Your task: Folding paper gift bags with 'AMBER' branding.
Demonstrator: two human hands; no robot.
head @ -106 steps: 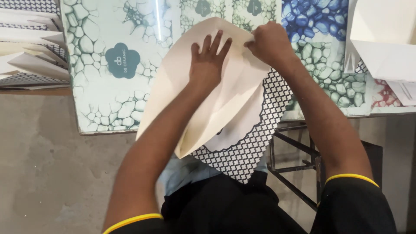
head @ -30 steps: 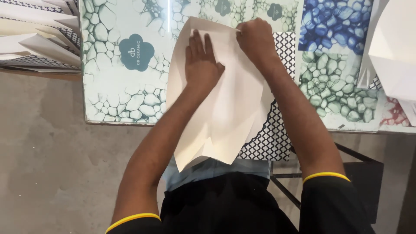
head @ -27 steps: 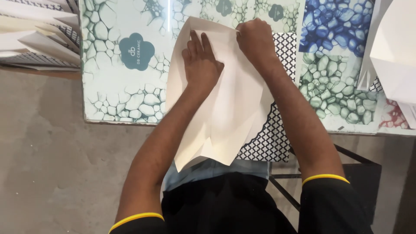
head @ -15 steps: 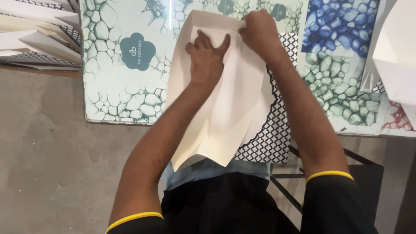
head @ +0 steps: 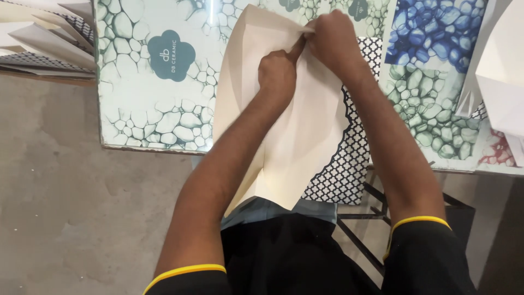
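From the head camera, a person is leaning over a table topped with a glossy sheet printed with green and blue pebble patterns. A large cream paper sheet, folded into a long pointed shape, is lying across the table's near edge, its lower tip hanging over the person's lap. The left hand is resting on the paper's upper middle, curled nearly into a fist with the forefinger stretching up to the fold. The right hand is closing its fingers on the folded top edge of the paper, pinching it. A black-and-white lattice-patterned sheet is showing beneath the cream paper on its right side. Folded cream paper pieces are lying stacked at the upper left.
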